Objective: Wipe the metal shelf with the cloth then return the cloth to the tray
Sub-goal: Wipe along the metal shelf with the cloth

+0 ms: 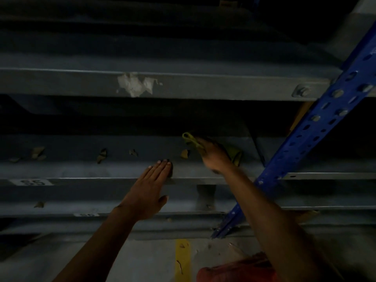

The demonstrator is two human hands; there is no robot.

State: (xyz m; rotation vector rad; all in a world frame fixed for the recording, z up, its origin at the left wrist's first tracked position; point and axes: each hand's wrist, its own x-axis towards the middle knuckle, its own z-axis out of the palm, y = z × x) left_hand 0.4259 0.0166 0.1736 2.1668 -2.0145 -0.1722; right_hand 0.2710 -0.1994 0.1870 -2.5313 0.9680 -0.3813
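Note:
The scene is dim. A grey metal shelf (81, 169) runs across the middle of the view. My right hand (213, 155) reaches onto it and grips a yellow-green cloth (191, 140), which sticks out on both sides of the hand and lies against the shelf surface. My left hand (150, 192) rests flat on the shelf's front edge, fingers together and extended, holding nothing. No tray is in view.
A blue perforated upright post (317, 127) slants along the right side. Another grey shelf (183, 86) with torn label remains sits above. Small scraps (101, 155) lie on the wiped shelf. A yellow floor line (182, 257) and something red (240, 269) show below.

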